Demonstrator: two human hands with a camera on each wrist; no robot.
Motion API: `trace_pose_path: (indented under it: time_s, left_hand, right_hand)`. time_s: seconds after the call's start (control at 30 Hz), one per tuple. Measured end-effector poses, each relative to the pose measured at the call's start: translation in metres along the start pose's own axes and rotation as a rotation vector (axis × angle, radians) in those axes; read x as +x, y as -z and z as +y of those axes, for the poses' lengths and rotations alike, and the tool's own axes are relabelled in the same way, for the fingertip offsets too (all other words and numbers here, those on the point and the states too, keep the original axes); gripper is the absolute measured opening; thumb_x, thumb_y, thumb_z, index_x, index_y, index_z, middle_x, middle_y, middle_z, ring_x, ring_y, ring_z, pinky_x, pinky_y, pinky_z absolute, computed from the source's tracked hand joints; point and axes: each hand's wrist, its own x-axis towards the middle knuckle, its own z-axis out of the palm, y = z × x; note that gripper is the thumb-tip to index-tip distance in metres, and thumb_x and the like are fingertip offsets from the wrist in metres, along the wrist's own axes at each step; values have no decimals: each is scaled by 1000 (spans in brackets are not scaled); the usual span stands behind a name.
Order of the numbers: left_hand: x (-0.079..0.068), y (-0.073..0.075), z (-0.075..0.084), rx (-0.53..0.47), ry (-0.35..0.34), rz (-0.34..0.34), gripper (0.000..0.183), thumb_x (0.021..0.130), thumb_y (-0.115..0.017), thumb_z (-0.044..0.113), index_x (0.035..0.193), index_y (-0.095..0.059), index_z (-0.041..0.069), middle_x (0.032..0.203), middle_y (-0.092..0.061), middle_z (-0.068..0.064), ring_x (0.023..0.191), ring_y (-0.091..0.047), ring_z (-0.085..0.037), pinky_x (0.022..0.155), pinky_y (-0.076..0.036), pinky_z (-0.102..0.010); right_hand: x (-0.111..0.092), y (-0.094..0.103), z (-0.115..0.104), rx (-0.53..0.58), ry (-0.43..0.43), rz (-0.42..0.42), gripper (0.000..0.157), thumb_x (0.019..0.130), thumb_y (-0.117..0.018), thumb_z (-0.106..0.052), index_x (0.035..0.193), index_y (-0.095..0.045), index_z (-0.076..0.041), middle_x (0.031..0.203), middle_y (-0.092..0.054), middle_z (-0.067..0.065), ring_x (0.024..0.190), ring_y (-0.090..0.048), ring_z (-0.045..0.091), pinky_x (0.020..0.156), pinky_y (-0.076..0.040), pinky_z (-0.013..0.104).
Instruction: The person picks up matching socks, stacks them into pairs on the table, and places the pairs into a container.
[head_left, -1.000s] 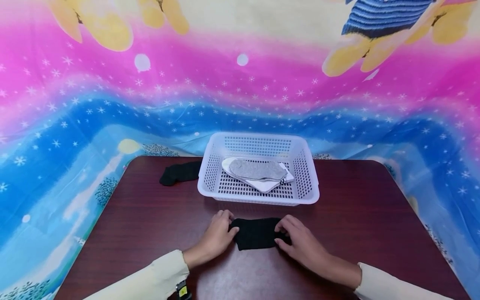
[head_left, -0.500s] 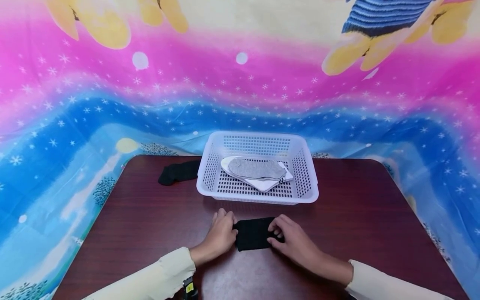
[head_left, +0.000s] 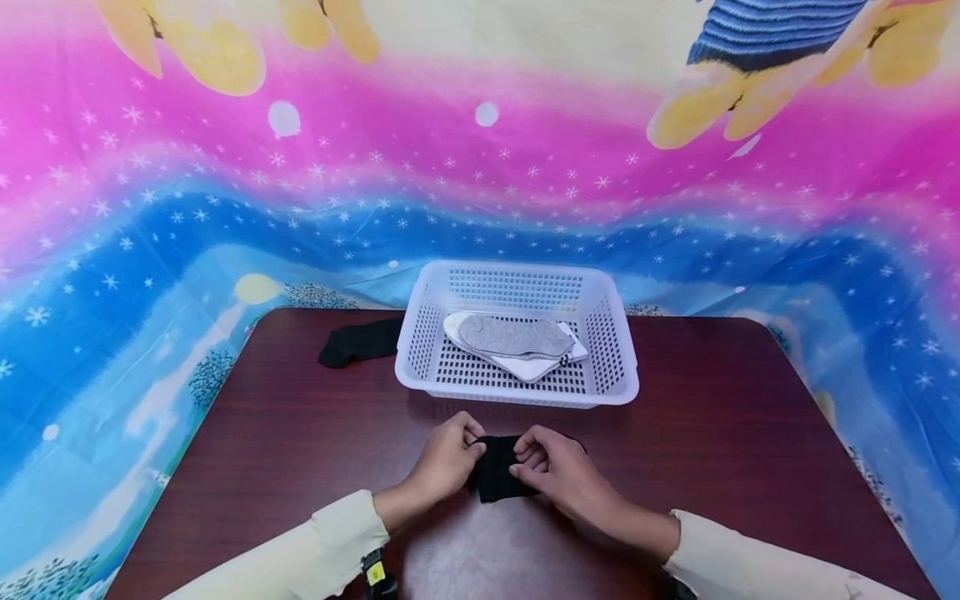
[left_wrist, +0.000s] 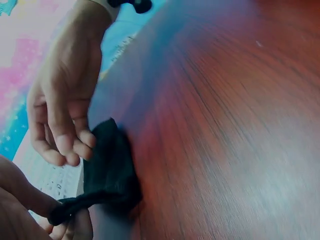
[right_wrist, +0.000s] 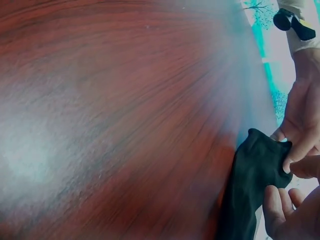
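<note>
A black sock (head_left: 497, 471) lies folded on the table in front of the basket. My left hand (head_left: 442, 454) pinches its left edge between thumb and fingers. In the left wrist view that edge of the black sock (left_wrist: 107, 167) is raised where the left hand (left_wrist: 30, 210) grips it. My right hand (head_left: 562, 471) hovers over the sock's right part, fingers loosely bent, and covers some of it. The right wrist view has the right hand (right_wrist: 295, 215) beside the black sock (right_wrist: 257, 170), with a gap between thumb and fingers and no cloth visibly pinched.
A white perforated basket (head_left: 517, 398) stands behind the hands, holding a grey sock (head_left: 513, 336) on top of white ones (head_left: 528, 369). Another black sock (head_left: 360, 342) lies left of the basket. A printed cloth (head_left: 480, 200) hangs behind the dark wooden table (head_left: 712, 433).
My right hand has moved left across the sock, covering more of its right part. The left hand has shifted slightly right and now pinches the sock's left edge. The basket has stayed put.
</note>
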Motion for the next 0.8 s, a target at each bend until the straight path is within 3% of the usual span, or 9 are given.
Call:
trace_pose_path:
  time_s: [0.13, 0.33, 0.43, 0.6, 0.8]
  left_hand:
    - [2, -1, 4, -100, 72, -18, 6, 84, -65, 4, 89, -61, 3, 72, -57, 0, 64, -52, -8, 59, -47, -22]
    - [5, 0, 14, -496, 244, -100, 15, 84, -60, -3, 97, -56, -9, 76, -56, -6, 60, -62, -15, 59, -58, -36]
    - [8, 2, 20, -608, 295, -134, 20, 83, -60, -5, 101, -54, -12, 80, -58, -9, 64, -65, -16, 64, -59, -37]
    - [12, 4, 27, -674, 340, -157, 23, 83, -59, -7, 104, -52, -14, 90, -63, -19, 71, -67, -19, 68, -59, -36]
    - [16, 2, 31, -713, 355, -170, 22, 82, -59, -7, 102, -52, -12, 99, -62, -26, 73, -68, -20, 71, -59, -36]
  right_hand:
    - [-1, -4, -4, 29, -11, -1, 22, 80, -76, -15, 94, -61, -7, 84, -66, 1, 73, -63, 7, 65, -54, 20]
    - [-5, -6, -14, -14, 13, 24, 33, 76, -81, -25, 95, -59, -10, 84, -65, 3, 74, -63, 14, 65, -54, 22]
    - [-5, -7, -17, -33, 19, 40, 39, 73, -83, -28, 96, -57, -11, 85, -64, 2, 74, -62, 15, 65, -53, 23]
    - [-4, -9, -17, -57, 9, 48, 43, 70, -86, -28, 96, -55, -11, 85, -61, 0, 74, -61, 14, 64, -51, 20]
    - [-1, -12, -15, -65, -26, 85, 31, 74, -79, -11, 94, -55, -12, 84, -60, -2, 73, -61, 11, 65, -53, 21]
